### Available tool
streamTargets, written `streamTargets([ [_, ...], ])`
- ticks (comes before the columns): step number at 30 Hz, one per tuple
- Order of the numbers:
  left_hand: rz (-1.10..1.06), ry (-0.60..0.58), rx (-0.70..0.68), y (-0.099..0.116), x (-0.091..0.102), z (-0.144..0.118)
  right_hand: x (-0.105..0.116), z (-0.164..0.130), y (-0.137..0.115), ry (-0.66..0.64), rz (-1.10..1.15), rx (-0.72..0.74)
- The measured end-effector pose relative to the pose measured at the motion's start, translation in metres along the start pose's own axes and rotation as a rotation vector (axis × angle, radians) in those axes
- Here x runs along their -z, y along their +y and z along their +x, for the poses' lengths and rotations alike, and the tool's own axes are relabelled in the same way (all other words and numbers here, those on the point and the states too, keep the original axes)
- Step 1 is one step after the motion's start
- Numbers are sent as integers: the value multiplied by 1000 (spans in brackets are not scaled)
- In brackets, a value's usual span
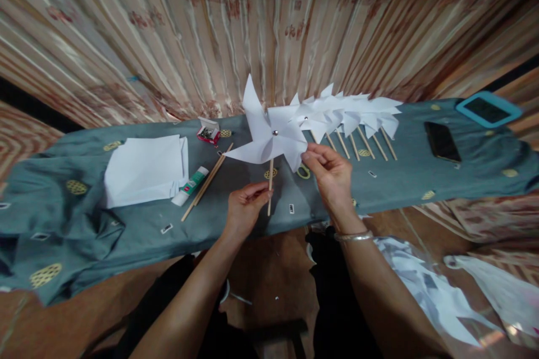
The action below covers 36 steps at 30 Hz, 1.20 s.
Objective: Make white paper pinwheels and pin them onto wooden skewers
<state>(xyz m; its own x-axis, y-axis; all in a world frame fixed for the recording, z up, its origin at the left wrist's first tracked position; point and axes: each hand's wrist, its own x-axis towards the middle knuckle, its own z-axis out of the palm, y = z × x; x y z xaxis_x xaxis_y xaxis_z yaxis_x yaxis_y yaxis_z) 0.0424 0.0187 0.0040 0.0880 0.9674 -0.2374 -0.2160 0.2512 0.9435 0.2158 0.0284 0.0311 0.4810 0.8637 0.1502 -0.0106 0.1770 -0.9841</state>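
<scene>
A white paper pinwheel [256, 146] with a silver pin at its centre stands upright on a thin wooden stick [270, 179]. The lower part of that stick is pinched between the thumb and fingers of my left hand [247, 207]. At the pinwheel's right side, my right hand [330, 176] has thumb and fingertips closed on the edge of a paper blade. Partly hidden behind the blade and my right hand lies a yellow-green scissors handle [303, 171]. Behind and to the right, several finished pinwheels [353, 115] overlap in a row, sticks toward me.
On the left of the cloth-covered table [236, 213] lie stacked white paper [143, 168], a glue stick [190, 185], loose wooden sticks [206, 182] and an open small box of pins [209, 132]. A phone [442, 141] and a blue-framed tablet [488, 109] rest at right. Paper scraps [425, 280] lie below.
</scene>
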Motion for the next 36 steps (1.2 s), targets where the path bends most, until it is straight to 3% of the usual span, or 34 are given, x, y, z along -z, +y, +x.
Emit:
streamTargets([
  [15, 6, 46, -27, 2, 1, 1, -13, -7, 1, -55, 100, -117],
  [36, 18, 42, -49, 2, 2, 1, -31, -20, -1, -159, 177, -175],
])
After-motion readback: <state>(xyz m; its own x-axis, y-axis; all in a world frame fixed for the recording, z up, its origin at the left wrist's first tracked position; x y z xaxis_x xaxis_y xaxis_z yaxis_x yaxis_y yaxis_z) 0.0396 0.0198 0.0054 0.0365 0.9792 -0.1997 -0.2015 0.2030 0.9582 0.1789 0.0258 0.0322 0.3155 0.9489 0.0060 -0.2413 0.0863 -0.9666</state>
